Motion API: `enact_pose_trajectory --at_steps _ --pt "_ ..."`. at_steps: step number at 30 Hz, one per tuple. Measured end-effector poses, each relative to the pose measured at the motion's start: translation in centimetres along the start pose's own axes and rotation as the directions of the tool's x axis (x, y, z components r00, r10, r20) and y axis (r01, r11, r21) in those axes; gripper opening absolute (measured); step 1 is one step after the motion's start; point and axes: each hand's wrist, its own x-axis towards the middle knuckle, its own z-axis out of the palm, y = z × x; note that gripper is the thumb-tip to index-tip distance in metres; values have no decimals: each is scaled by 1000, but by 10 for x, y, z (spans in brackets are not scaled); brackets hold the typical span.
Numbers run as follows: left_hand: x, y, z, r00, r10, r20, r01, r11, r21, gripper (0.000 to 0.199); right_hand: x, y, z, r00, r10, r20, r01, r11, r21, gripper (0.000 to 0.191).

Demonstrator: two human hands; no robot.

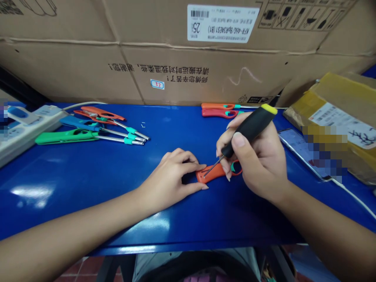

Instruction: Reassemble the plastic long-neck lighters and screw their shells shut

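My right hand is wrapped round a screwdriver with a black handle and a yellow end. Its thin shaft slants down to the left, and the tip meets the butt end of an orange gas lighter lying on the blue table. A slot and small holes show near that end. My left hand pinches the butt of the lighter between forefinger and thumb, one on each side. The lighter has a green trigger at its right end; the part beyond it is hidden behind my right hand.
Several long-nosed lighters lie at the left beside a white power strip. Two more lighters rest against a large cardboard box at the back. A phone with a cable and a taped parcel are at the right.
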Motion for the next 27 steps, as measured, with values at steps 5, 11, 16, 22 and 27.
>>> enact_pose_trajectory --at_steps 5,11,16,22,27 --pt "1 -1 0 1000 -12 7 11 1000 12 37 -3 2 0 999 30 15 -30 1000 -2 25" --pt "1 -1 0 1000 -14 7 14 1000 10 38 -2 2 -1 999 40 18 -40 999 -6 24" --pt "2 -3 1 1000 -15 6 15 999 -36 39 -2 5 -2 999 22 38 -22 1000 -10 20" --pt "3 -4 2 1000 -14 -3 13 998 -56 39 -2 6 -3 998 35 52 -34 999 -7 19" --pt "3 -4 1 1000 -23 -2 23 997 -71 39 -2 6 -4 997 12 74 -9 999 -39 15"
